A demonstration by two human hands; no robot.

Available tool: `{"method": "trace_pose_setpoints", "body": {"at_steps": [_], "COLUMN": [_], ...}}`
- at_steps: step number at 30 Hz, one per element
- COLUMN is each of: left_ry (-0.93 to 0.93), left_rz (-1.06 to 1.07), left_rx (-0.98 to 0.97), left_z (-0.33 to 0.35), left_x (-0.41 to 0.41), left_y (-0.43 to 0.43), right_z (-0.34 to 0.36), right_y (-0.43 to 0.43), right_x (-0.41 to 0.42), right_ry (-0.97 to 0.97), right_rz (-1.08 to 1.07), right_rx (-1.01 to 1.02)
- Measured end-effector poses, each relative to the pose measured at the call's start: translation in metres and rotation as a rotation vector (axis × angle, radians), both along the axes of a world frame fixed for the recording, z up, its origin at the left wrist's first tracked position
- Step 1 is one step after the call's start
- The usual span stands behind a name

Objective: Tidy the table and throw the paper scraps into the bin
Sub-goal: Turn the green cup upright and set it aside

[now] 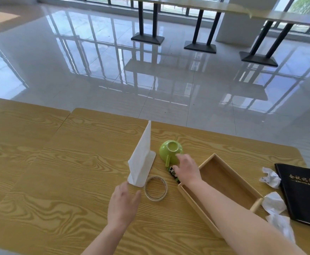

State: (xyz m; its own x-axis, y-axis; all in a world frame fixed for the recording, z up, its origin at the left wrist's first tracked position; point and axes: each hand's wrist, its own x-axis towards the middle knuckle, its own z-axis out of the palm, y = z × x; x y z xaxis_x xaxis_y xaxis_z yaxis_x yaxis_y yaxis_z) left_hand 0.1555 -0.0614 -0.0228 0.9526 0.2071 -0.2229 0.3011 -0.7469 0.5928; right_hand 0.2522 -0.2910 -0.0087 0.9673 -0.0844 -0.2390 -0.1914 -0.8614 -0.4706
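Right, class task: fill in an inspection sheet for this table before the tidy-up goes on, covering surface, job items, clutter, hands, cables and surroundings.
Surface: wooden table, two tops butted together.
Job's things: three crumpled paper scraps lie at the right, between the wooden tray and the black notebook; no bin in view.
Clutter: upside-down green cup, tape roll, small packet, white stand, plus the tray and notebook.
Hands: left hand open, by the stand's near corner; right hand open, fingers spread over the packet and the cup's handle.
Cables: nothing seen.
Surroundings: shiny tiled floor, other tables on black legs.
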Motion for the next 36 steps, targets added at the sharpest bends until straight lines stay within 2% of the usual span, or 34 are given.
{"method": "trace_pose_setpoints", "body": {"at_steps": [2, 6, 9, 11, 17, 20, 22, 24, 25, 27, 29, 30, 32, 36], "left_ry": [0.078, 0.139, 0.224, 0.237, 0.242, 0.275, 0.245, 0.145, 0.129, 0.213, 0.320, 0.344, 0.350, 0.304], "left_rz": [-0.015, -0.128, -0.162, -0.191, -0.179, -0.161, -0.101, -0.015, 0.030, 0.139, 0.245, 0.283, 0.345, 0.369], "left_rx": [0.076, 0.388, 0.469, 0.493, 0.498, 0.451, 0.349, 0.151, -0.006, -0.443, -0.823, -0.934, -1.014, -1.019], "left_z": [-0.013, -0.029, -0.037, -0.040, -0.043, -0.038, -0.030, -0.017, -0.008, 0.012, 0.028, 0.034, 0.042, 0.042], "left_x": [-0.013, -0.028, -0.033, -0.034, -0.038, -0.035, -0.033, -0.031, -0.030, -0.029, -0.025, -0.022, -0.019, -0.034], "left_y": [-0.002, 0.009, 0.020, 0.023, 0.024, 0.023, 0.018, 0.010, 0.003, -0.015, -0.033, -0.040, -0.048, -0.038], "right_z": [-0.003, -0.017, -0.028, -0.032, -0.024, -0.012, -0.003, 0.006, 0.009, 0.009, 0.007, 0.006, 0.004, 0.006], "right_y": [-0.001, 0.002, 0.007, 0.008, 0.005, 0.001, 0.002, 0.005, 0.007, 0.012, 0.019, 0.024, 0.031, 0.036], "right_x": [0.027, 0.072, 0.084, 0.087, 0.079, 0.060, 0.038, 0.011, -0.002, -0.028, -0.052, -0.062, -0.078, -0.092], "right_ry": [-0.019, 0.090, 0.172, 0.148, -0.012, -0.090, -0.079, -0.013, 0.019, 0.035, 0.022, 0.019, 0.032, 0.111], "right_rz": [-0.008, 0.043, 0.072, 0.050, 0.004, -0.054, -0.136, -0.261, -0.307, -0.328, -0.296, -0.275, -0.220, -0.141], "right_rx": [-0.030, -0.120, -0.202, -0.222, -0.103, 0.129, 0.419, 0.775, 0.925, 1.110, 1.186, 1.204, 1.259, 1.296]}}
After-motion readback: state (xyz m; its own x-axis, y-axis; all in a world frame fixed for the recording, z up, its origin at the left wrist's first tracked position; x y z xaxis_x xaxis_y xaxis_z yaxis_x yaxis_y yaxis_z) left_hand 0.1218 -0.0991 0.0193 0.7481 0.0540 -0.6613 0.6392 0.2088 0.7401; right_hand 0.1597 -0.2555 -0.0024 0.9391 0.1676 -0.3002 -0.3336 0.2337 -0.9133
